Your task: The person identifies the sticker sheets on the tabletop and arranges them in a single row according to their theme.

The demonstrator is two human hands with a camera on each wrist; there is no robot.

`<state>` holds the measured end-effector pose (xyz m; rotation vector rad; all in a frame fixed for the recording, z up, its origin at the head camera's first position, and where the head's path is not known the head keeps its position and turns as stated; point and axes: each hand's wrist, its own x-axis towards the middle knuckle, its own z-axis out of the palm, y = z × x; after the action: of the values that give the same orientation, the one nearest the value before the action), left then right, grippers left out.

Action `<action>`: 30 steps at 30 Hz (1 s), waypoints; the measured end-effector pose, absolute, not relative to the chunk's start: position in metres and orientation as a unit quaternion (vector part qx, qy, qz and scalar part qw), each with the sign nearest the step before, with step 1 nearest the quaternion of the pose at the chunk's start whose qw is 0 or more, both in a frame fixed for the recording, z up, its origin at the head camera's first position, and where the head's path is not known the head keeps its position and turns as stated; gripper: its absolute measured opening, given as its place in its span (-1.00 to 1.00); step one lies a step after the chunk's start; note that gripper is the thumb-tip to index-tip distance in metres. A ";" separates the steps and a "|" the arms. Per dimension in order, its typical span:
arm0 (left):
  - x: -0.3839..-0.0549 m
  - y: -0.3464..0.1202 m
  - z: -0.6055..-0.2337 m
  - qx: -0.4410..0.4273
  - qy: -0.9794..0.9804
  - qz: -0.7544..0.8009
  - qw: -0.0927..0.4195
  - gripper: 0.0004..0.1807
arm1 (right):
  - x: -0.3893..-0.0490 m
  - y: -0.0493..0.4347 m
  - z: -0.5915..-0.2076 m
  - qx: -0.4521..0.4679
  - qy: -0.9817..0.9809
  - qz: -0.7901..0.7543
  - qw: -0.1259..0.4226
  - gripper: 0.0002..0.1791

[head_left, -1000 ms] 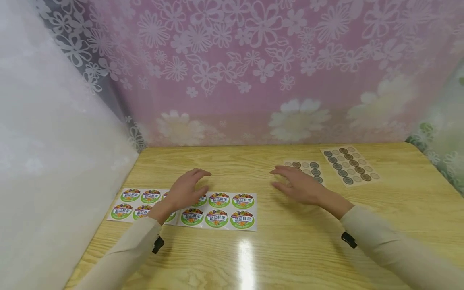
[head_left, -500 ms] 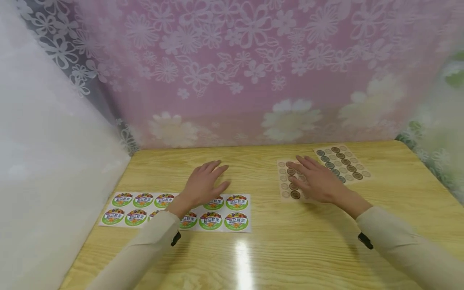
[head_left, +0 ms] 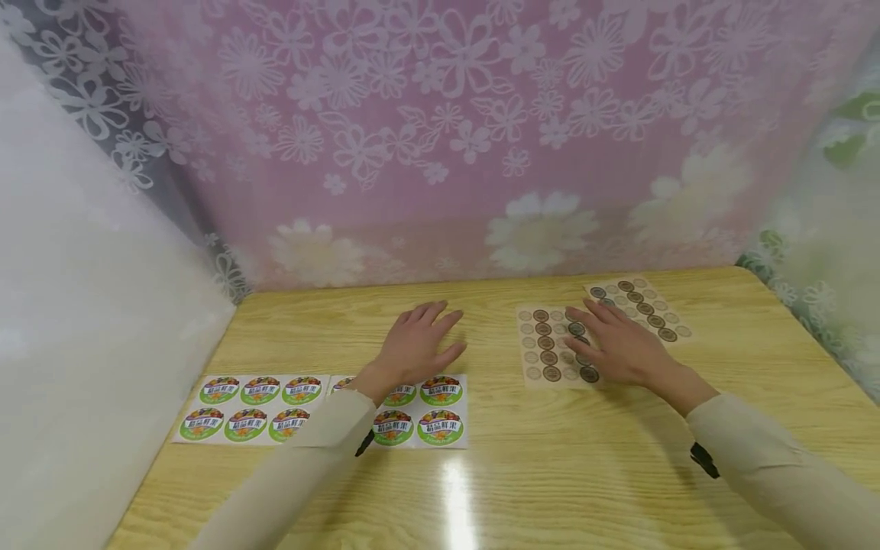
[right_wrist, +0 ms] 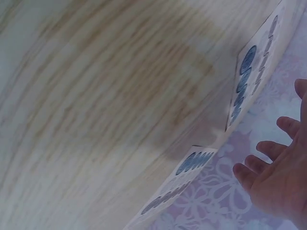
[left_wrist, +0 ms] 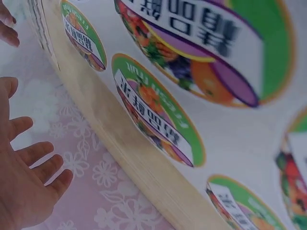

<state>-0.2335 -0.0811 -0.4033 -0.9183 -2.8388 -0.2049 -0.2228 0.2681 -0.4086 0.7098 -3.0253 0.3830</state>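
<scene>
My left hand (head_left: pixel 415 344) hovers with spread, relaxed fingers over the table, just beyond a white sheet of round fruit stickers (head_left: pixel 441 428). In the left wrist view its fingers (left_wrist: pixel 36 153) hold nothing, with the colourful labels beside them. My right hand (head_left: pixel 622 344) is held with extended fingers over the right part of a beige sheet of small round stickers (head_left: pixel 546 344). Its palm and fingers (right_wrist: pixel 283 177) are bare in the right wrist view. Behind it lies a second beige sticker sheet (head_left: pixel 646 307), set at a slant and partly covered by the fingertips.
Another white fruit-sticker sheet (head_left: pixel 246 424) adjoins the first one on the left. All sheets lie flat on the wood-grain table (head_left: pixel 550 473). A pink floral curtain (head_left: pixel 412 191) hangs behind the table, with a whitish curtain (head_left: pixel 103 305) along the left side.
My left hand has moved right, from above the fruit stickers to near their right end. My right hand has moved right across the nearer beige sheet, uncovering its left columns.
</scene>
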 end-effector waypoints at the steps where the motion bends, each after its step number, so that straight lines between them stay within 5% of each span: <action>1: -0.235 -0.078 -0.404 -0.307 -0.946 -0.068 0.076 -0.40 | -0.224 0.270 -0.410 0.224 -0.967 0.123 0.002 -0.29; 19: -0.260 -0.030 -0.418 -0.294 -0.950 -0.102 0.014 -0.37 | -0.246 0.279 -0.423 0.166 -0.968 0.184 -0.050 -0.16; 30: -0.277 -0.004 -0.422 -0.253 -0.939 -0.222 -0.071 -0.35 | -0.258 0.272 -0.419 0.143 -0.970 0.188 -0.055 -0.19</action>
<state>-0.2769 -0.0035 -0.4224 -0.8320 -3.0908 -0.7319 -0.2584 0.2724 -0.4188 0.4655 -3.1600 0.6121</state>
